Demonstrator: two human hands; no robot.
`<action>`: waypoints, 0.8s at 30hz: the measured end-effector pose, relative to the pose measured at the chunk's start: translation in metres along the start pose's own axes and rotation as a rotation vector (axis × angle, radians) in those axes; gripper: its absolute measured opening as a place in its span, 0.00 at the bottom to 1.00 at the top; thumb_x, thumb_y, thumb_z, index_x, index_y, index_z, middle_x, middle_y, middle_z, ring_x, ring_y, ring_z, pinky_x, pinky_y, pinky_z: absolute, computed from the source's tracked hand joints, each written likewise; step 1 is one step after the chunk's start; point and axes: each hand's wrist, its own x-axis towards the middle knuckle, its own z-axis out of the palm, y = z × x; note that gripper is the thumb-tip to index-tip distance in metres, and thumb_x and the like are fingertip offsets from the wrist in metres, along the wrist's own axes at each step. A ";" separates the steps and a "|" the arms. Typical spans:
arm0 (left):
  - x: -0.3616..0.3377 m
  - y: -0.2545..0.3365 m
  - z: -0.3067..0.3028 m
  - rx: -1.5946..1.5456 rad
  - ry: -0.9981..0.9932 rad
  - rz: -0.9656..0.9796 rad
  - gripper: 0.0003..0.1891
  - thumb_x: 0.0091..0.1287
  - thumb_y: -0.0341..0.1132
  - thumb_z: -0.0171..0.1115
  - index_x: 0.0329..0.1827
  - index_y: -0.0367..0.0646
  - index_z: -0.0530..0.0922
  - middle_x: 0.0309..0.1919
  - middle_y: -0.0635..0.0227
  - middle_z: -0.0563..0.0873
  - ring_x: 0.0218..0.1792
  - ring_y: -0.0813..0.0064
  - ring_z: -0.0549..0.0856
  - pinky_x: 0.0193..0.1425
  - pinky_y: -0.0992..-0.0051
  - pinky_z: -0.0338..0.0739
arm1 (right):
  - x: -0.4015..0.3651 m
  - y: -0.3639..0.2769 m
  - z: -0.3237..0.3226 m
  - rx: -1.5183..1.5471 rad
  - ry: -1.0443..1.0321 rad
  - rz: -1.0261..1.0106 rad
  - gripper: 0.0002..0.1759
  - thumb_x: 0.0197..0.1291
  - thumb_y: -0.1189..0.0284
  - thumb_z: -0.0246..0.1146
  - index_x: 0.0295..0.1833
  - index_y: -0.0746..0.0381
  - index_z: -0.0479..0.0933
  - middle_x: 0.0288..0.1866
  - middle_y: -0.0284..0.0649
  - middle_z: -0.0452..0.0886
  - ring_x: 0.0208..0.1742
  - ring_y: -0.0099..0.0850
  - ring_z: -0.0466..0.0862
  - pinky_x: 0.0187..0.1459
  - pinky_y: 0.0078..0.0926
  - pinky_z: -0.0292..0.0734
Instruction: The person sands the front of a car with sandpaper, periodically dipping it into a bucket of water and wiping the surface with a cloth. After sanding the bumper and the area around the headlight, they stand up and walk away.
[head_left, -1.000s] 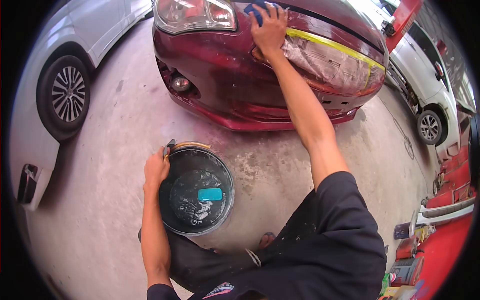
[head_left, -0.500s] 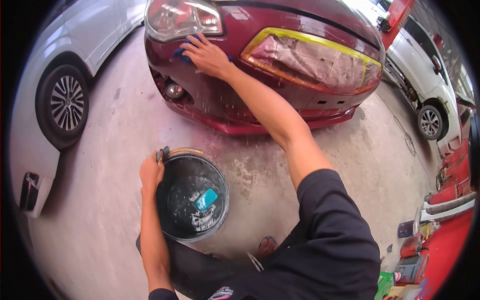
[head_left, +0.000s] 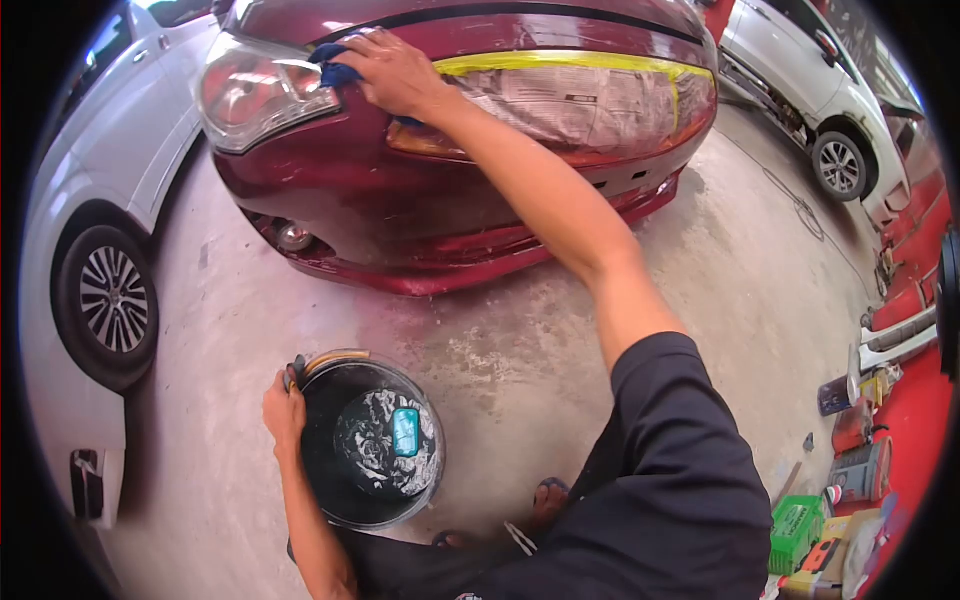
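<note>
My right hand (head_left: 400, 75) is closed on a wet-looking blue cloth (head_left: 340, 72) and presses it to the maroon car's front (head_left: 370, 200), beside the inner corner of the headlight (head_left: 265, 92). A bit of blue also shows under the wrist. My left hand (head_left: 285, 402) grips the black bucket (head_left: 318, 440) at its left rim, by the handle end; a small dark piece there is partly covered by my fingers. Inside the bucket, a teal block (head_left: 405, 432) floats on water with white suds.
Newspaper (head_left: 570, 105) edged with yellow tape masks the grille. A silver car (head_left: 110, 190) stands on the left, a white car (head_left: 790, 60) at the far right. Cans and a green box (head_left: 797, 532) line the right side. My feet (head_left: 548, 498) are behind the bucket.
My right hand has moved with the cloth from below the headlight up to its inner corner. The teal block has turned in the bucket. The whole view has shifted.
</note>
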 end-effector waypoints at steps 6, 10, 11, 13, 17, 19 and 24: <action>0.005 -0.003 0.020 0.014 0.077 0.056 0.15 0.80 0.44 0.56 0.52 0.44 0.85 0.41 0.43 0.90 0.46 0.37 0.87 0.48 0.45 0.77 | -0.058 0.086 -0.089 0.048 -0.009 0.113 0.17 0.72 0.70 0.64 0.64 0.57 0.78 0.60 0.51 0.82 0.65 0.54 0.79 0.69 0.51 0.74; 0.007 -0.005 0.034 0.053 0.154 0.008 0.14 0.80 0.43 0.56 0.54 0.45 0.84 0.40 0.43 0.89 0.44 0.37 0.87 0.47 0.45 0.78 | -0.090 0.137 -0.135 0.091 0.002 0.273 0.22 0.72 0.69 0.62 0.68 0.62 0.77 0.64 0.57 0.78 0.73 0.55 0.73 0.78 0.51 0.65; 0.005 -0.005 0.039 0.063 0.189 -0.006 0.14 0.80 0.43 0.56 0.56 0.45 0.84 0.40 0.43 0.89 0.43 0.37 0.88 0.47 0.46 0.78 | -0.113 0.165 -0.135 -0.081 0.060 0.292 0.21 0.72 0.72 0.60 0.68 0.64 0.75 0.63 0.58 0.78 0.71 0.56 0.73 0.76 0.51 0.67; 0.008 -0.006 0.046 0.146 0.182 -0.033 0.17 0.81 0.44 0.55 0.61 0.46 0.83 0.41 0.43 0.90 0.44 0.37 0.88 0.47 0.45 0.78 | -0.140 0.208 -0.157 -0.176 0.102 0.309 0.18 0.73 0.74 0.58 0.65 0.67 0.73 0.61 0.58 0.77 0.68 0.57 0.74 0.72 0.51 0.69; 0.012 -0.012 0.053 0.215 0.177 -0.027 0.22 0.82 0.48 0.52 0.68 0.47 0.82 0.43 0.42 0.90 0.45 0.38 0.88 0.48 0.45 0.78 | -0.193 0.310 -0.201 -0.228 0.086 0.358 0.18 0.74 0.69 0.59 0.63 0.67 0.75 0.60 0.56 0.78 0.65 0.56 0.77 0.68 0.50 0.71; 0.017 -0.018 0.060 0.238 0.184 -0.005 0.22 0.83 0.49 0.50 0.67 0.45 0.82 0.42 0.41 0.90 0.44 0.38 0.88 0.47 0.44 0.79 | -0.226 0.369 -0.212 -0.321 0.146 0.345 0.18 0.77 0.65 0.60 0.61 0.67 0.76 0.58 0.54 0.79 0.64 0.54 0.79 0.67 0.45 0.73; 0.014 -0.004 0.054 0.259 0.179 -0.016 0.22 0.84 0.49 0.48 0.64 0.45 0.83 0.38 0.42 0.90 0.41 0.37 0.88 0.44 0.44 0.78 | -0.307 0.531 -0.244 -0.447 0.125 0.733 0.35 0.75 0.49 0.61 0.73 0.66 0.74 0.70 0.63 0.77 0.73 0.60 0.75 0.75 0.50 0.68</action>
